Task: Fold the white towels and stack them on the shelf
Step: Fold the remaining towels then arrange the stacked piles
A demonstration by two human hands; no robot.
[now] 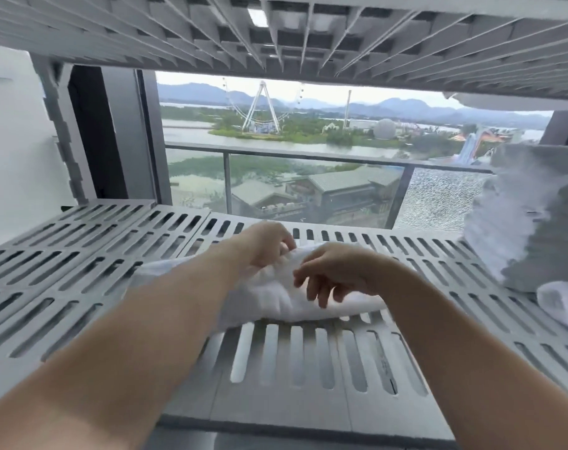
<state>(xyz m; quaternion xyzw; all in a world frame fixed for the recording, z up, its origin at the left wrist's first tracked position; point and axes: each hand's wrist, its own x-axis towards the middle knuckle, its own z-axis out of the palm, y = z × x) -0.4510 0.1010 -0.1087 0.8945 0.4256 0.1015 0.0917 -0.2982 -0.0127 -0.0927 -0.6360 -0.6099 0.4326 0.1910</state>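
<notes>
A folded white towel (272,297) lies on the grey slotted shelf (81,261), near its middle. My left hand (266,243) rests on the towel's far edge, with the fingers curled into the cloth. Over the towel's right half is my right hand (334,271), fingers apart and bent downward, just above or brushing the fabric. Both forearms reach in from the near edge. A stack of white towels (529,228) stands at the right end of the same shelf, blurred.
Another slotted shelf (276,34) hangs close overhead. A loose white towel edge (562,303) lies at the right below the stack. Behind the shelf is a window with a balcony railing (308,157). The shelf's left half holds nothing.
</notes>
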